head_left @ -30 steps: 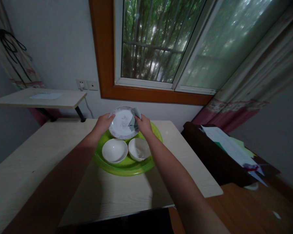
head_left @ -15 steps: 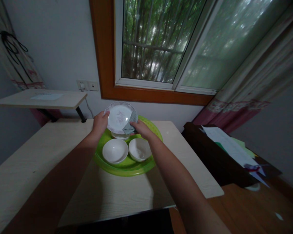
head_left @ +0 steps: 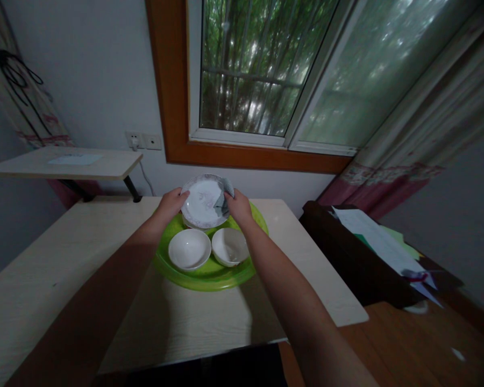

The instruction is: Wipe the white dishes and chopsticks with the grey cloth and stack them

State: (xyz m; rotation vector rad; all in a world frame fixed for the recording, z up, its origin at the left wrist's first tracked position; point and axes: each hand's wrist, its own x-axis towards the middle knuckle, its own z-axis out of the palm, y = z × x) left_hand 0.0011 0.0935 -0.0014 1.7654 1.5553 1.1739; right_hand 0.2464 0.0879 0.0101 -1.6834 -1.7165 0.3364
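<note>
My left hand (head_left: 173, 204) grips the left rim of a white plate (head_left: 201, 201) with a faint floral pattern, tilted toward me. At the plate's right rim, my right hand (head_left: 239, 207) is closed on a grey-green cloth (head_left: 222, 201) that lies over the edge. Below the plate is a round green tray (head_left: 210, 283). Two white bowls stand side by side on it, a left bowl (head_left: 189, 250) and a right bowl (head_left: 229, 247). Another white dish (head_left: 191, 224) behind them is mostly hidden by the plate.
The tray rests on a pale wooden table (head_left: 80, 252) against the wall. A raised shelf (head_left: 64, 164) with a paper stands at the left, near wall sockets (head_left: 143, 141). To the right, papers (head_left: 371, 234) lie on a dark brown piece of furniture (head_left: 339, 258). A window is ahead.
The plate has moved slightly right and down, with both hands following. The cloth has shifted from the plate's lower right up along its right rim.
</note>
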